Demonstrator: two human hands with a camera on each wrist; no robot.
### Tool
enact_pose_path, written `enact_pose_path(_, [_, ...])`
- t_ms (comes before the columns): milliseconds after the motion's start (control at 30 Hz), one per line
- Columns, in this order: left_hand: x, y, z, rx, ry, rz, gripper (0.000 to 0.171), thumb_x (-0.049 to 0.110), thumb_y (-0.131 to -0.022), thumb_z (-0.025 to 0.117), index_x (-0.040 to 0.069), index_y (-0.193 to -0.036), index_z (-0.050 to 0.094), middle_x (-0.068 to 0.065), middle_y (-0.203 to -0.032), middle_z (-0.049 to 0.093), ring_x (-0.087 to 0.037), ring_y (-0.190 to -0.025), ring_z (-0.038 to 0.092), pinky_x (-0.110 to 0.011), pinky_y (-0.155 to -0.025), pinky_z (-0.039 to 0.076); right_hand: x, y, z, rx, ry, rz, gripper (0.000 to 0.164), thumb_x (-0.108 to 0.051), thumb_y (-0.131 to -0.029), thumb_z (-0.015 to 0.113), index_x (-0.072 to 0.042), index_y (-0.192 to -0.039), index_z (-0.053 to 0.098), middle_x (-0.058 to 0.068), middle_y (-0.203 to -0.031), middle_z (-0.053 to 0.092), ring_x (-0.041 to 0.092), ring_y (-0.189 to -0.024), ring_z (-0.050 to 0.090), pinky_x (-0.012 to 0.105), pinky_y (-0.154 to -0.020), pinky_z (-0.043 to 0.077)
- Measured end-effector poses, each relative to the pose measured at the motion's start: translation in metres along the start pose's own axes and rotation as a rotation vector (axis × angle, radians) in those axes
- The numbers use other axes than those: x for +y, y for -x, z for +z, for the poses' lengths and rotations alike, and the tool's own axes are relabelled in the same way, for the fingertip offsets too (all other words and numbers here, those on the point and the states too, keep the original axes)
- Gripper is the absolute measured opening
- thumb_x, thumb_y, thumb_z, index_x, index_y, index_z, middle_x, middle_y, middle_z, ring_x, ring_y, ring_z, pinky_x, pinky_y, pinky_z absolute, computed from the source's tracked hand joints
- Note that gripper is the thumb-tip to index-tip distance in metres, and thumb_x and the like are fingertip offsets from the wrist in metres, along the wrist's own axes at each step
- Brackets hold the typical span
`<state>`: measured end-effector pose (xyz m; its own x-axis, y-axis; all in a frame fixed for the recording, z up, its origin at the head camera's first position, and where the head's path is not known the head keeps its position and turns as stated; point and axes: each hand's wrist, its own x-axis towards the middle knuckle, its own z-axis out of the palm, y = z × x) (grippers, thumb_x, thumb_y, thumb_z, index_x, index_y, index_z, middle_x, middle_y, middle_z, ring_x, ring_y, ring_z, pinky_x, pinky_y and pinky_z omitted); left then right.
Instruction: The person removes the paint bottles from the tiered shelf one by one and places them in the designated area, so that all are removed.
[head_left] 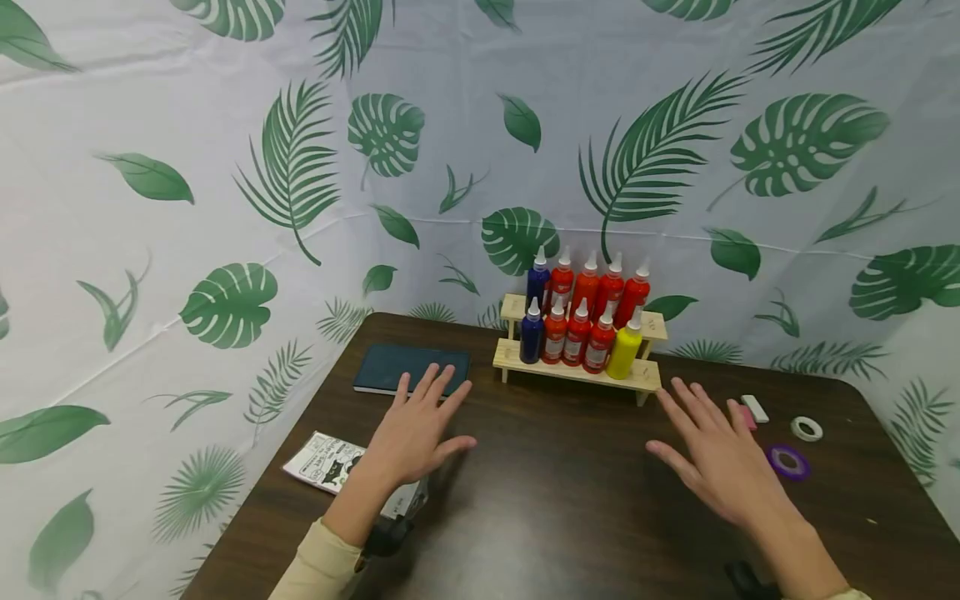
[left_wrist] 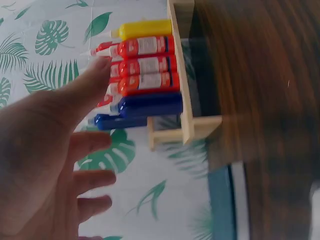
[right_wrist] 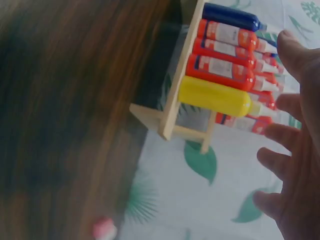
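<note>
My left hand (head_left: 420, 429) hovers over the left side of the table with fingers straight and spread, holding nothing. Over the right side, my right hand (head_left: 716, 462) is likewise spread and holds nothing. Between and beyond them stands a two-step wooden rack (head_left: 577, 371) of squeeze bottles with white pointed caps. Its lower step bears a blue bottle (head_left: 532, 337), several red bottles (head_left: 576, 340) and a yellow bottle (head_left: 624, 350) at the right end. On the upper step are another blue bottle (head_left: 537, 279) and several red ones. Both wrist views show the rack beyond the fingers, apart from them.
A dark blue notebook (head_left: 390, 367) lies at the back left, near a printed black-and-white packet (head_left: 322, 461) partly under my left arm. Right of my right hand are a white eraser-like block (head_left: 754, 408), a pink piece (head_left: 747, 418), a white tape roll (head_left: 807, 429) and a purple-rimmed roll (head_left: 788, 462).
</note>
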<state>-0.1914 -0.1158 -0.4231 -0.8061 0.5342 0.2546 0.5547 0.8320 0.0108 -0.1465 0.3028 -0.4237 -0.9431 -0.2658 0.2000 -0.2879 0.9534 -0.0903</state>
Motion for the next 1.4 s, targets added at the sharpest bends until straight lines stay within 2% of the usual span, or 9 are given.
enact_pose_path(100, [-0.001,-0.006,0.006,-0.001,0.087,-0.03,0.075,0.063,-0.089,0.051,0.022,-0.15,0.035,-0.011,-0.154,0.031,-0.032,-0.142,0.026,-0.061,-0.11,0.022,0.005,-0.01,0.002,0.046,-0.117,0.025,0.081,-0.058,-0.091,0.053,-0.016,-0.153,0.023,0.017,-0.156,0.023,0.042,-0.139,0.025,0.064,-0.111,0.011])
enact_pose_path(200, [-0.001,-0.018,0.02,0.019,0.287,-0.068,0.07,0.055,-0.09,0.058,0.02,-0.148,0.039,-0.01,-0.15,0.038,-0.03,-0.136,0.037,-0.056,-0.106,0.034,0.011,-0.024,0.005,0.085,-0.253,0.091,0.08,-0.052,-0.09,0.059,-0.01,-0.151,0.029,0.024,-0.149,0.033,0.048,-0.13,0.036,0.068,-0.1,0.029])
enact_pose_path(333, [0.002,-0.039,0.039,0.062,0.626,-0.165,0.059,0.038,-0.092,0.063,0.014,-0.143,0.046,-0.011,-0.137,0.051,-0.029,-0.124,0.05,-0.049,-0.098,0.044,0.016,-0.051,0.01,0.114,-0.409,0.189,0.074,-0.044,-0.093,0.059,-0.003,-0.148,0.031,0.03,-0.14,0.042,0.049,-0.122,0.044,0.067,-0.094,0.037])
enact_pose_path(500, [0.0,-0.066,0.062,0.071,0.879,-0.324,0.05,0.028,-0.093,0.063,0.008,-0.137,0.051,-0.018,-0.13,0.057,-0.034,-0.115,0.057,-0.047,-0.092,0.049,0.019,-0.087,0.024,0.108,-0.563,0.296,0.07,-0.039,-0.096,0.057,-0.002,-0.148,0.03,0.03,-0.136,0.046,0.047,-0.12,0.049,0.062,-0.094,0.041])
enact_pose_path(633, [-0.001,-0.088,0.082,0.082,0.94,-0.444,0.047,0.024,-0.093,0.063,0.007,-0.136,0.052,-0.019,-0.127,0.059,-0.033,-0.107,0.063,-0.044,-0.086,0.053,0.022,-0.105,0.032,0.144,-0.63,0.355,0.068,-0.031,-0.096,0.059,-0.001,-0.148,0.028,0.029,-0.136,0.047,0.046,-0.121,0.049,0.059,-0.098,0.04])
enact_pose_path(800, [-0.002,-0.115,0.102,0.128,0.911,-0.523,0.045,0.02,-0.093,0.064,0.006,-0.135,0.054,-0.015,-0.122,0.063,-0.029,-0.103,0.064,-0.042,-0.085,0.053,0.016,-0.119,0.036,0.191,-0.707,0.378,0.067,-0.027,-0.094,0.062,0.0,-0.147,0.03,0.03,-0.134,0.047,0.046,-0.12,0.05,0.056,-0.096,0.044])
enact_pose_path(900, [-0.002,-0.128,0.11,0.14,0.991,-0.586,0.043,0.02,-0.093,0.063,0.005,-0.132,0.056,-0.015,-0.116,0.066,-0.029,-0.101,0.065,-0.04,-0.082,0.054,0.011,-0.124,0.037,0.198,-0.71,0.387,0.064,-0.025,-0.095,0.061,0.001,-0.146,0.032,0.03,-0.132,0.048,0.046,-0.118,0.051,0.054,-0.095,0.045])
enact_pose_path(1133, [-0.004,-0.141,0.119,0.146,1.319,-0.754,0.037,0.018,-0.094,0.062,0.003,-0.127,0.06,-0.017,-0.106,0.069,-0.031,-0.094,0.068,-0.034,-0.07,0.058,0.005,-0.13,0.038,0.194,-0.667,0.411,0.06,-0.026,-0.097,0.057,0.0,-0.145,0.033,0.029,-0.133,0.047,0.045,-0.118,0.05,0.054,-0.096,0.045])
enact_pose_path(1400, [-0.001,-0.147,0.123,0.186,1.271,-0.806,0.031,0.016,-0.089,0.07,0.005,-0.118,0.068,-0.011,-0.096,0.073,-0.019,-0.077,0.071,-0.032,-0.067,0.058,0.008,-0.13,0.043,0.178,-0.655,0.427,0.059,-0.03,-0.099,0.053,-0.001,-0.146,0.032,0.028,-0.132,0.047,0.044,-0.117,0.05,0.054,-0.099,0.042])
